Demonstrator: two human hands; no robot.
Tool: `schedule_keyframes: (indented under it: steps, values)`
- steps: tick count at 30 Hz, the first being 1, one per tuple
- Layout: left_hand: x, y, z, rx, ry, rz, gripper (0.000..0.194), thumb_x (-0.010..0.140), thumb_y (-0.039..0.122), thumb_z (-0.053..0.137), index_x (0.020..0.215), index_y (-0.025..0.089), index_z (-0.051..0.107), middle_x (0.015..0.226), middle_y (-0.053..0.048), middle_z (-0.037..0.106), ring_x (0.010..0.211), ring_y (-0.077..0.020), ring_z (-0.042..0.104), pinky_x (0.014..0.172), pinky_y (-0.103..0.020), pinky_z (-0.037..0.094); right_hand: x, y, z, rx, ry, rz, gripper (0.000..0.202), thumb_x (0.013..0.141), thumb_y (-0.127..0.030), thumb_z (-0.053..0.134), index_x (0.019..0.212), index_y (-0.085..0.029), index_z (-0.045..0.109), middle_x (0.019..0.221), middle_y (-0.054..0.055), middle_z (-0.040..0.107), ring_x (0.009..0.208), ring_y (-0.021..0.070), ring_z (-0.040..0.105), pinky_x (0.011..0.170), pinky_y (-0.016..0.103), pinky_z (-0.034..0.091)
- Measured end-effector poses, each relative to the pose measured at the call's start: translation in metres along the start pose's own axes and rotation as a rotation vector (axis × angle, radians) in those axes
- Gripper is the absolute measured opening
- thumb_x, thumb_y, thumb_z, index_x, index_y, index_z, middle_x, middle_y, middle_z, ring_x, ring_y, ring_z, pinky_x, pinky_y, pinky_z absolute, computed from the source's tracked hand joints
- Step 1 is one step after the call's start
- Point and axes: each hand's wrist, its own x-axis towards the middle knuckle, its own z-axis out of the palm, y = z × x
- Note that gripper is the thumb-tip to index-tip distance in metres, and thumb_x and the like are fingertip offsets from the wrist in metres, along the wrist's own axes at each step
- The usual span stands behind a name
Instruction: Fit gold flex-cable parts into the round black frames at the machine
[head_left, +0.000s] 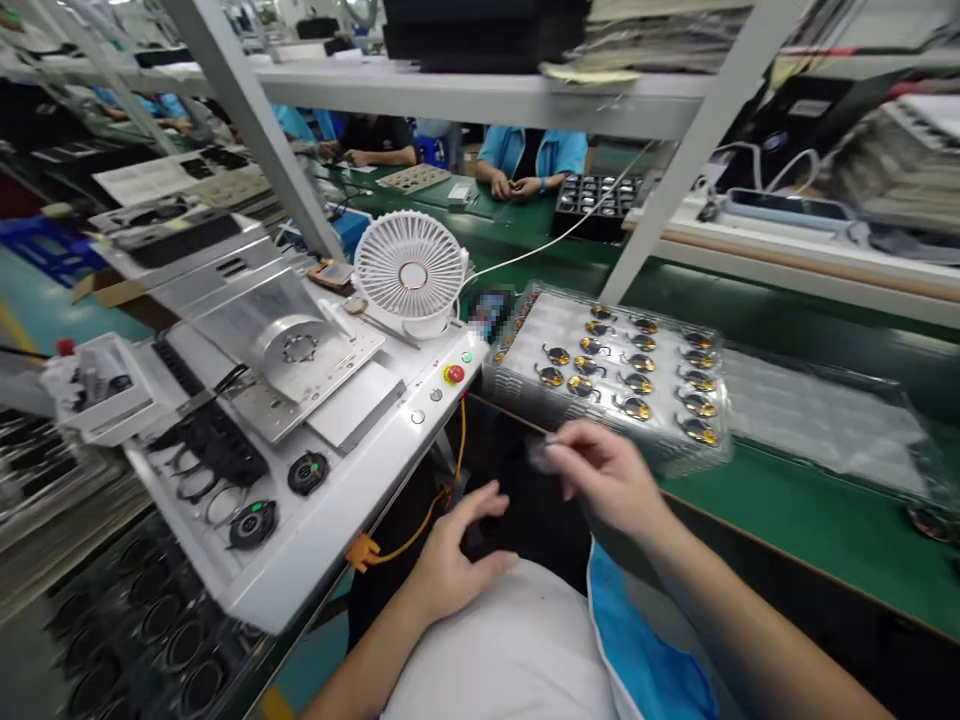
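My right hand (604,475) is in front of the tray's near edge, its fingertips pinched on a small, round, greyish disc (540,453), blurred by motion. My left hand (461,550) hovers over my lap, fingers apart and holding nothing. Beyond my right hand is a clear plastic tray (517,385) with rows of small round black-and-gold parts (636,407), each with a short dark tail. On the white machine to the left lie two round black parts with green dots, one (308,472) nearer its middle and one (253,524) nearer the front.
A white fan (411,275) stands at the machine's back corner, near a red emergency button (454,374). Another clear tray (825,410) lies on the green bench at right. Slanted metal posts (671,150) hold a shelf above. Across the bench, a person in blue (532,160) works with both hands.
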Motion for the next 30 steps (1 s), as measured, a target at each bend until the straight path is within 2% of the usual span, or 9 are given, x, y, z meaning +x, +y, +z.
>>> schedule_keyframes:
  steps: [3,6,9,13,16,20,23,26,30]
  values:
    - [0.015,-0.052,0.007,0.174,-0.53,-0.264,0.033,0.096,0.042,0.062,0.118,0.021,0.075,0.105,-0.007,0.08,0.103,-0.0248,0.075,0.092,-0.035,0.057,-0.026,0.002,-0.088,-0.288,0.595,-0.082,0.03,0.082,-0.05,0.077,0.086,-0.021,0.067,0.061,0.002,0.064,0.05,0.0187,0.062,0.051,0.029,0.052]
    - [0.033,-0.1,0.017,0.359,-0.696,-0.328,0.03,0.094,0.037,0.064,0.078,0.016,0.077,0.078,-0.005,0.076,0.087,-0.0259,0.075,0.082,-0.035,0.055,-0.057,0.033,-0.171,-0.611,1.016,0.058,0.034,0.075,-0.052,0.077,0.083,-0.019,0.07,0.073,0.013,0.07,0.062,0.0289,0.069,0.057,0.038,0.052]
    - [0.046,-0.125,0.026,0.462,-0.795,-0.321,0.017,0.089,0.032,0.074,0.088,0.015,0.075,0.092,-0.006,0.076,0.092,-0.0255,0.073,0.087,-0.039,0.057,-0.089,0.076,-0.235,-0.953,0.948,0.28,0.027,0.07,-0.051,0.067,0.065,-0.025,0.067,0.07,0.012,0.067,0.061,0.031,0.065,0.055,0.042,0.047]
    - [0.048,-0.133,0.031,0.526,-0.869,-0.33,0.038,0.098,0.037,0.065,0.13,0.017,0.061,0.132,-0.01,0.064,0.111,-0.027,0.067,0.091,-0.047,0.06,-0.122,0.115,-0.29,-1.041,0.977,0.429,0.024,0.063,-0.049,0.063,0.05,-0.03,0.059,0.054,0.007,0.048,0.034,0.023,0.038,0.043,0.04,0.032]
    - [0.04,-0.133,0.028,0.534,-0.817,-0.329,0.024,0.092,0.036,0.07,0.1,0.012,0.074,0.097,-0.005,0.072,0.088,-0.0232,0.07,0.077,-0.036,0.057,-0.121,0.119,-0.303,-1.103,1.128,0.384,0.026,0.059,-0.049,0.064,0.047,-0.034,0.046,0.048,-0.001,0.028,0.033,0.0179,0.022,0.04,0.039,0.025]
    - [0.031,-0.125,0.023,0.5,-0.644,-0.301,0.046,0.087,0.039,0.071,0.05,0.015,0.06,0.046,0.005,0.04,0.053,-0.0117,0.046,0.056,-0.028,0.034,-0.074,0.087,-0.256,-1.205,1.243,-0.006,0.029,0.066,-0.059,0.057,0.061,-0.034,0.044,0.052,0.006,0.04,0.048,0.0346,0.048,0.042,0.045,0.033]
    - [0.02,-0.108,0.013,0.481,-0.479,-0.302,0.053,0.089,0.05,0.066,0.049,0.016,0.059,0.044,0.006,0.033,0.05,-0.0109,0.038,0.055,-0.029,0.029,-0.034,0.057,-0.175,-1.119,1.014,-0.333,0.021,0.083,-0.051,0.057,0.081,-0.03,0.058,0.08,0.015,0.066,0.079,0.0393,0.067,0.068,0.052,0.052]
    - [-0.01,-0.078,-0.012,0.463,-0.296,-0.317,0.049,0.094,0.051,0.059,0.061,0.017,0.069,0.052,0.003,0.051,0.055,-0.0131,0.048,0.059,-0.028,0.035,-0.015,0.053,-0.079,-0.85,0.555,-0.559,0.01,0.09,-0.037,0.065,0.093,-0.028,0.065,0.085,0.009,0.071,0.072,0.0282,0.07,0.071,0.04,0.058]
    - [-0.086,-0.019,-0.056,0.377,-0.157,-0.212,0.031,0.092,0.052,0.066,0.096,0.025,0.081,0.089,-0.006,0.078,0.082,-0.021,0.071,0.076,-0.029,0.05,-0.017,0.086,0.032,-0.504,-0.217,-0.521,0.014,0.096,-0.03,0.062,0.106,-0.026,0.071,0.088,0.005,0.075,0.071,0.0222,0.073,0.064,0.03,0.061]
